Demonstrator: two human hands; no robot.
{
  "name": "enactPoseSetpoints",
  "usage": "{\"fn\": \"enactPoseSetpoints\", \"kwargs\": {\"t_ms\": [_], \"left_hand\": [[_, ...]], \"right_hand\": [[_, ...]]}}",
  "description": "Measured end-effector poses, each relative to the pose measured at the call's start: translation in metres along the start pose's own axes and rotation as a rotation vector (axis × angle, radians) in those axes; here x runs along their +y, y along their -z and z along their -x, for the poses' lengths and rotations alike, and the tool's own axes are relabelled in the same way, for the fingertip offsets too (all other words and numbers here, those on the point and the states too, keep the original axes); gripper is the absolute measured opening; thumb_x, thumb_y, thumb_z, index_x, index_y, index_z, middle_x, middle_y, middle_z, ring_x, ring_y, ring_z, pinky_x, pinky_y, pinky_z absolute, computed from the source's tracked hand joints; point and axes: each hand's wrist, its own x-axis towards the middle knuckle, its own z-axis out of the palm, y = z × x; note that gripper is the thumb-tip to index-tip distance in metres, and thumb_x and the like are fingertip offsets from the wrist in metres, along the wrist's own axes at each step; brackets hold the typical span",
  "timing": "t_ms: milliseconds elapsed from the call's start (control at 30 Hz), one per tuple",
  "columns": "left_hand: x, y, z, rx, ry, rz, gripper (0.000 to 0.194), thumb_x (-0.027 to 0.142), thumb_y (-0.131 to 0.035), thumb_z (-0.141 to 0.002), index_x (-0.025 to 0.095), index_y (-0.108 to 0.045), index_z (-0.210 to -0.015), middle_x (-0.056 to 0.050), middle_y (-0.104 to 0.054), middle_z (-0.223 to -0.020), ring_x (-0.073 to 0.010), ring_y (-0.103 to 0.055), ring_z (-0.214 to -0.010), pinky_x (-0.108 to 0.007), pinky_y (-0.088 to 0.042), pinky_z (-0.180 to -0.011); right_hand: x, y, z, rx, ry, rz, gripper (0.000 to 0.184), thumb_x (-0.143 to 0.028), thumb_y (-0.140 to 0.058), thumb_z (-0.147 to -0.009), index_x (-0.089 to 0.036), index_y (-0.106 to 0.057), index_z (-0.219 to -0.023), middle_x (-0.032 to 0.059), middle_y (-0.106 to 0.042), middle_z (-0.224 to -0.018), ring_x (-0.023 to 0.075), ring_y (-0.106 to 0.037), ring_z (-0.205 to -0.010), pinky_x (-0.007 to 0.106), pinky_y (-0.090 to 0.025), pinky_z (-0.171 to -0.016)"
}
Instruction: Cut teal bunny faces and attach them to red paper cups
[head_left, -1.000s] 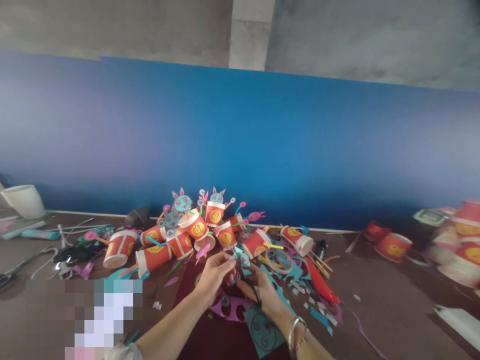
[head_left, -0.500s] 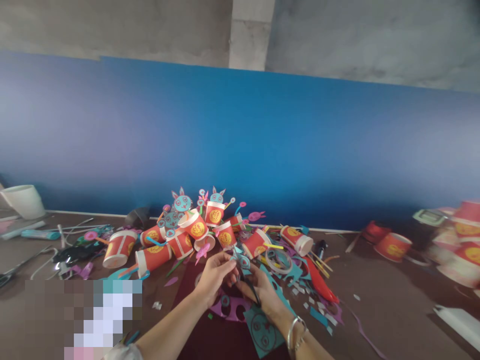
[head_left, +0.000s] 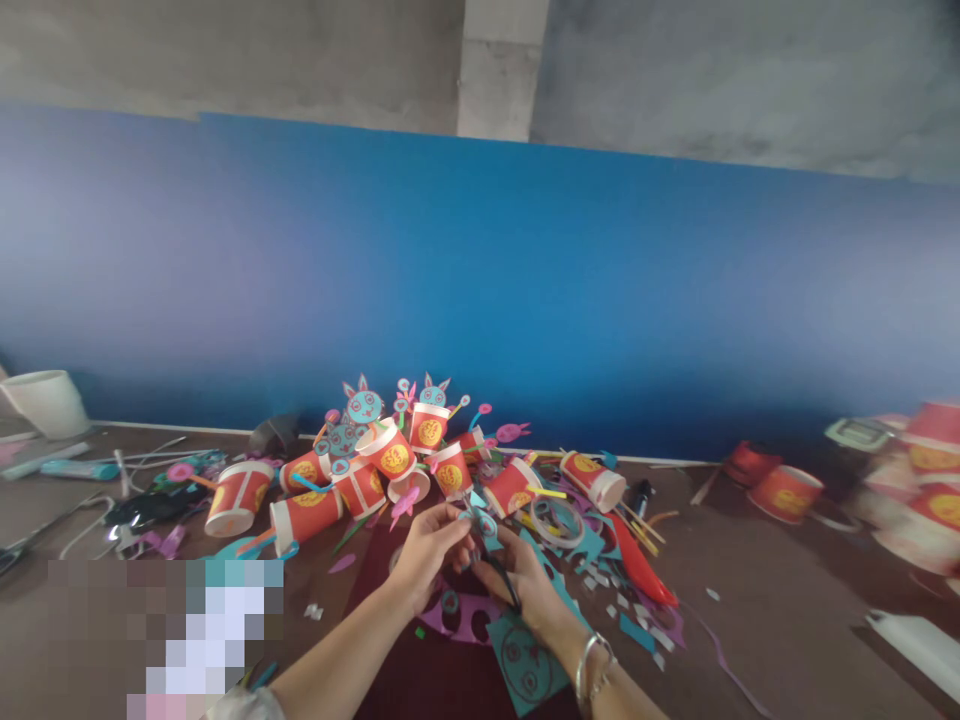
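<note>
Between the fingers of my left hand [head_left: 435, 545] is a small blue paper cutout [head_left: 486, 523] with a heart drawn on it. My right hand [head_left: 529, 580] grips scissors [head_left: 512, 590]; a black handle loop shows, while the blades are mostly hidden near the cutout. Under my wrists lie a purple paper sheet [head_left: 472, 620] with holes cut in it and a teal paper square [head_left: 525, 665] bearing a drawn face. Just beyond my hands, red paper cups [head_left: 451, 470] with yellow emblems lie heaped, some with paper animal faces [head_left: 364, 405] attached.
A roll of clear tape [head_left: 559, 522], a red pointed object [head_left: 641, 565] and paper scraps [head_left: 600, 575] lie to the right. More red cups [head_left: 786, 494] stand farther right. At the far left is a white cup [head_left: 49, 402]. A blue panel [head_left: 480, 280] rises behind the table.
The cutout between my hands has shifted very slightly. Both hands keep nearly the same place, and nothing else has visibly moved.
</note>
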Motion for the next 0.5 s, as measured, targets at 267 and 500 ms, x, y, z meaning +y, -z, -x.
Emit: {"fn": "enactPoseSetpoints", "kwargs": {"t_ms": [267,500], "left_hand": [[0.0001,0.0014,-0.0002,-0.006,-0.011,-0.018,0.032,0.039,-0.074,-0.06,0.016,-0.052,-0.062,0.003,-0.059,-0.048,-0.0057,-0.047,-0.036,-0.016,-0.031,-0.036],[-0.0006,0.002,-0.0014,-0.011,-0.01,-0.033,0.031,0.039,-0.074,-0.06,0.017,-0.052,-0.062,0.004,-0.058,-0.047,-0.0053,-0.046,-0.035,-0.016,-0.03,-0.036]], "right_hand": [[-0.0044,-0.0025,0.0019,-0.003,-0.014,-0.002,0.047,-0.036,-0.078,-0.06,-0.017,-0.058,-0.098,-0.0052,-0.053,-0.056,0.0059,-0.034,-0.044,0.018,-0.024,-0.042],[-0.0022,-0.001,0.0024,0.037,-0.024,0.022,0.046,-0.036,-0.078,-0.061,-0.016,-0.059,-0.098,-0.0083,-0.048,-0.049,0.0044,-0.031,-0.04,0.018,-0.025,-0.04]]}}
